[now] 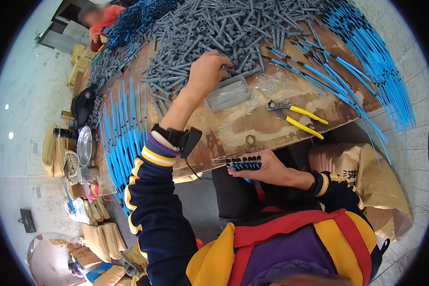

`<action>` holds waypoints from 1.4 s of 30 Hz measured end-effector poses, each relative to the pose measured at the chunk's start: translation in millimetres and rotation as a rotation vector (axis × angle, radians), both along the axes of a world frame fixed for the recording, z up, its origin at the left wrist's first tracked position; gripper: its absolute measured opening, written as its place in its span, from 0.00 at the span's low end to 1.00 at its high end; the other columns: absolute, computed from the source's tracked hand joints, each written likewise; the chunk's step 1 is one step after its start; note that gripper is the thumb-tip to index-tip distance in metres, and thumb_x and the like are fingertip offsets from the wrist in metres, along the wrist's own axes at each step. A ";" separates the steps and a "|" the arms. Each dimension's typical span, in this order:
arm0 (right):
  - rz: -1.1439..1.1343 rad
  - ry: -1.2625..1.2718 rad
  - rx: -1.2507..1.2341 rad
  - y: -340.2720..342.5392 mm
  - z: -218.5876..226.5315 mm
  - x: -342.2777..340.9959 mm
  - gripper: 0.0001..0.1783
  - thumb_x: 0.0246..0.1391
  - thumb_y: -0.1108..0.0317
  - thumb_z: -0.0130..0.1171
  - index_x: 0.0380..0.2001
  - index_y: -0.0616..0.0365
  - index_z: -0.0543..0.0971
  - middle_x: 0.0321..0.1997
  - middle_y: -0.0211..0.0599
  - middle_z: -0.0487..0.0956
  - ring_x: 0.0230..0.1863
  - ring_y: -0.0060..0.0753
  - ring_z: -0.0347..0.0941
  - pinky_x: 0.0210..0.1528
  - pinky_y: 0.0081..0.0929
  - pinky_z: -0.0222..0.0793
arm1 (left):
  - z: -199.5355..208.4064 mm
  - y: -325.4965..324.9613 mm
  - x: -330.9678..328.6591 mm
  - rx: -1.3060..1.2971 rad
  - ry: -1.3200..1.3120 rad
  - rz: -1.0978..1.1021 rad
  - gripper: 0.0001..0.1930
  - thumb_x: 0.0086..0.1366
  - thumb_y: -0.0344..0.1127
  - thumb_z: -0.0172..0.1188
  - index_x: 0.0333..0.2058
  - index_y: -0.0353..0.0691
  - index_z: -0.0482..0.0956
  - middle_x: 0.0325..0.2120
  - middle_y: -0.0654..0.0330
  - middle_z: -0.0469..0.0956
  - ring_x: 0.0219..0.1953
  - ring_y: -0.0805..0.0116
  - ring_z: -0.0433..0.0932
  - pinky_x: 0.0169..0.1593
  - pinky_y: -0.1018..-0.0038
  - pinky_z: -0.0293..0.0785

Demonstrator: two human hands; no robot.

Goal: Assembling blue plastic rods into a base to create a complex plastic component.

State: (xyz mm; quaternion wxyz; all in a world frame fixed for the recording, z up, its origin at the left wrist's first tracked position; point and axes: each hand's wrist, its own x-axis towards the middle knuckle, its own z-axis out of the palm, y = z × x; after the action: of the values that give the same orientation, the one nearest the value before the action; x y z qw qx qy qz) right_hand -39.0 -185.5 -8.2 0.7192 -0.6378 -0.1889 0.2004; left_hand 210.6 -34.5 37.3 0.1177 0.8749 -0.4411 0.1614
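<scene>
1. Blue tubes (124, 119), too many to count, lie at 9 o'clock on the workbench (233, 126).
2. 1 left hand (206, 71) reaches to 12 o'clock, fingers curled into the grey fittings pile (214, 28); whether they pinch anything, I cannot tell.
3. 1 right hand (264, 168) clamps 1 blue tube bundle (244, 163) at the bench's near edge, long axis pointing 9 o'clock.
4. 1 yellow-handled pliers (298, 119) lie at 3 o'clock.

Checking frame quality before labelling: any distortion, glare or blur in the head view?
Head view: strong fisheye, the table edge bows and the corners are black; lighting is even daylight with soft shadows; mild glare on the metal lid; the left hand in the grey parts and the right hand are sharp; the face at far left is blurred.
</scene>
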 end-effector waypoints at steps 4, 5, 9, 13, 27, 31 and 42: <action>-0.054 -0.025 0.094 3.1 -7.7 -3.1 0.14 0.54 0.69 0.65 0.43 0.61 0.81 0.36 0.30 0.84 0.35 0.13 0.75 0.39 0.17 0.71 | -11.8 -10.8 19.9 0.122 0.032 0.097 0.11 0.53 0.31 0.65 0.38 0.45 0.84 0.32 0.57 0.81 0.30 0.51 0.78 0.34 0.63 0.74; -0.050 -0.023 0.093 3.5 -7.8 -6.5 0.14 0.54 0.69 0.65 0.43 0.61 0.81 0.36 0.30 0.84 0.35 0.13 0.75 0.39 0.17 0.71 | -12.4 -7.9 16.5 0.121 0.034 0.102 0.11 0.53 0.31 0.65 0.38 0.45 0.84 0.32 0.57 0.81 0.30 0.51 0.78 0.34 0.63 0.74; -0.081 -0.031 0.092 4.9 -6.8 -9.1 0.14 0.53 0.69 0.65 0.43 0.61 0.81 0.36 0.30 0.84 0.35 0.13 0.75 0.39 0.17 0.71 | 26.3 4.5 -17.9 -0.010 0.191 0.235 0.16 0.57 0.33 0.65 0.46 0.43 0.80 0.40 0.54 0.80 0.35 0.56 0.81 0.35 0.65 0.75; -0.067 0.010 -0.011 6.0 -7.2 -10.4 0.13 0.53 0.74 0.64 0.43 0.66 0.79 0.38 0.33 0.83 0.42 0.20 0.78 0.47 0.21 0.74 | 39.5 27.9 -123.4 -0.833 1.124 0.283 0.21 0.67 0.34 0.56 0.57 0.38 0.68 0.45 0.45 0.77 0.41 0.60 0.82 0.40 0.70 0.80; -0.069 -0.035 0.031 15.6 4.7 -15.6 0.14 0.54 0.74 0.63 0.44 0.66 0.78 0.39 0.39 0.82 0.42 0.31 0.81 0.47 0.26 0.76 | -16.7 63.4 -249.0 -1.545 1.190 -0.040 0.19 0.70 0.27 0.49 0.59 0.35 0.61 0.47 0.44 0.75 0.45 0.58 0.80 0.51 0.69 0.79; -0.067 -0.044 0.063 21.3 6.8 -16.5 0.14 0.54 0.74 0.63 0.44 0.67 0.78 0.39 0.40 0.82 0.42 0.32 0.81 0.46 0.27 0.77 | -22.3 63.7 -249.7 -1.595 1.183 -0.017 0.20 0.71 0.28 0.49 0.60 0.36 0.61 0.48 0.45 0.75 0.44 0.61 0.79 0.51 0.71 0.78; -0.035 -0.008 0.126 24.4 -0.9 -7.8 0.16 0.56 0.70 0.63 0.46 0.65 0.79 0.41 0.37 0.82 0.40 0.30 0.81 0.47 0.24 0.75 | -25.5 64.8 -243.2 -1.631 1.243 -0.076 0.24 0.69 0.28 0.54 0.62 0.38 0.62 0.46 0.51 0.76 0.43 0.66 0.80 0.44 0.73 0.80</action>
State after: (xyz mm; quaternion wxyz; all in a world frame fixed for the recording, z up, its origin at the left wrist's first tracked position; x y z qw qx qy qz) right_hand -46.8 -161.0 -9.1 0.7607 -0.5952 -0.1927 0.1731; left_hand -32.5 30.3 11.8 0.8895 0.4428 -0.0856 -0.0735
